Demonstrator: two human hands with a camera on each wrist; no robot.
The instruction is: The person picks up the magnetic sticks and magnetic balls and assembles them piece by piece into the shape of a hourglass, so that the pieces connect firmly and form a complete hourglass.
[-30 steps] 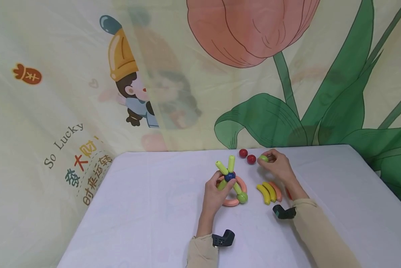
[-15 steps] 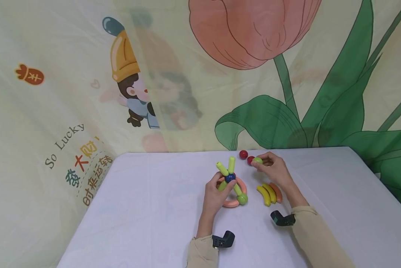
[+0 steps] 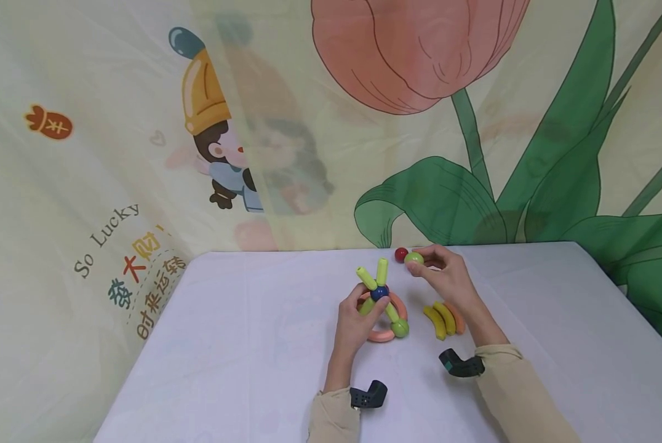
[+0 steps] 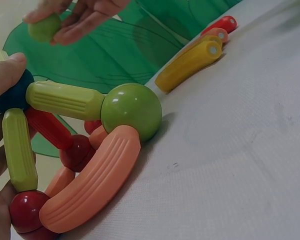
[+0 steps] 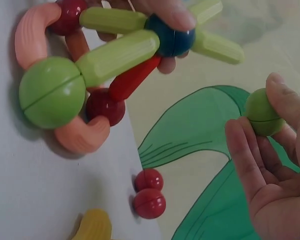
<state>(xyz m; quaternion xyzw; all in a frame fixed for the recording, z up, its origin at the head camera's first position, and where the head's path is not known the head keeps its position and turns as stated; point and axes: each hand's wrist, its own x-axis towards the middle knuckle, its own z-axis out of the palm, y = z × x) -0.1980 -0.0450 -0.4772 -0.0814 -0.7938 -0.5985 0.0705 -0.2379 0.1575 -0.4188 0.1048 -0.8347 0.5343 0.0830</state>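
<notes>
My left hand holds a toy of magnetic rods and balls, its thumb on the blue ball at the top. From that ball, yellow-green rods and a red rod slope down to a ring of curved orange rods. Red balls and a green ball join the ring. Two yellow-green rods stick up from the blue ball, free at their upper ends. My right hand pinches a loose green ball between thumb and fingers, up and to the right of the toy, apart from it.
Two loose red balls lie near the table's back edge, one largely hidden in the head view. Right of the toy, yellow curved rods lie beside an orange rod; a red rod shows behind them. A printed cloth hangs behind the white table.
My right hand has carried the green ball leftward, from right of the two red balls to in front of one of them. My left hand and the toy stay in place.
</notes>
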